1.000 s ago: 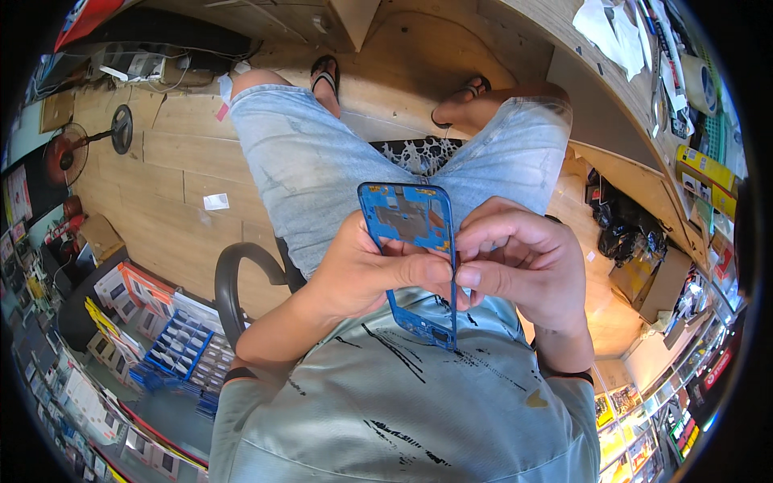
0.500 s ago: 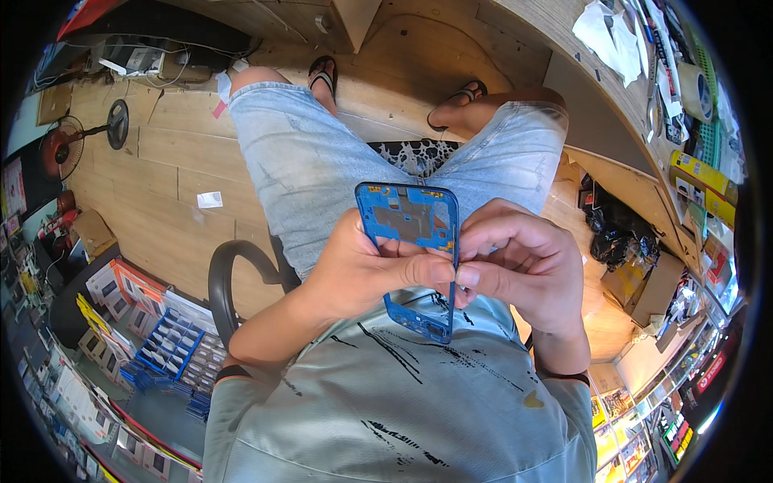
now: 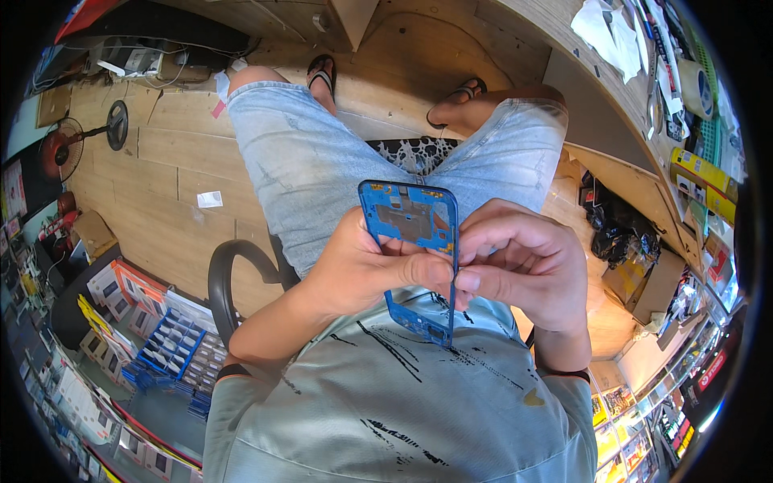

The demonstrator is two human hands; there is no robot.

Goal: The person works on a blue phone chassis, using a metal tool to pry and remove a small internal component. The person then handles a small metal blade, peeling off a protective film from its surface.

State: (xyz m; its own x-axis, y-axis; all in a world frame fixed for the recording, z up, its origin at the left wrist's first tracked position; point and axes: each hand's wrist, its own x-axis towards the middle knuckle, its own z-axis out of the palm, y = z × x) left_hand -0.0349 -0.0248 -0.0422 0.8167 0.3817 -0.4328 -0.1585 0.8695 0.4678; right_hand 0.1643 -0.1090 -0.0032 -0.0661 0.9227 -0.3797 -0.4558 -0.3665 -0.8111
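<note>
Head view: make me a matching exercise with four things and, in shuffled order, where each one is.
Things
1. phone frame
2. fan
3. black plastic bag
4. blue divided tray

Places
A. next to a cardboard box, right side
B. lower left of the picture
C. in the left hand, the right hand at its edge
D. near the left rim, upper half

Pairs: 1-C, 2-D, 3-A, 4-B

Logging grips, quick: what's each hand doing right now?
Left hand: closed, holding the blue frame.
Right hand: closed at the frame's right edge; what it pinches is hidden.
</note>
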